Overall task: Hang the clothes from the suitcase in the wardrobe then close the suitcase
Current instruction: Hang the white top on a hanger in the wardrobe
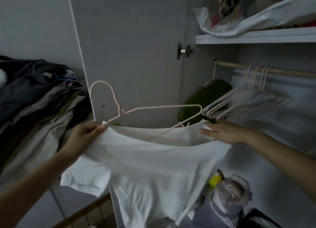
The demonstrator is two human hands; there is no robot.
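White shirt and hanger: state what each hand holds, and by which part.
The left hand pinches the white shirt at its hem edge, by the pink hanger. The right hand lies open against the opposite hem, gripping nothing.

No readable text, labels or numbers anywhere.

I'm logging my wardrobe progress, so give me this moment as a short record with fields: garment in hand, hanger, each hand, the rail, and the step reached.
garment: white shirt, held up in front of the open wardrobe
hanger: pink wire hanger, one end tucked inside the shirt's opening, hook free
left hand: pinches the shirt's edge together with the hanger
right hand: fingers straight, spreading the opening
rail: wooden rail carries a green garment and a bunch of empty hangers
step: shirt not yet hung
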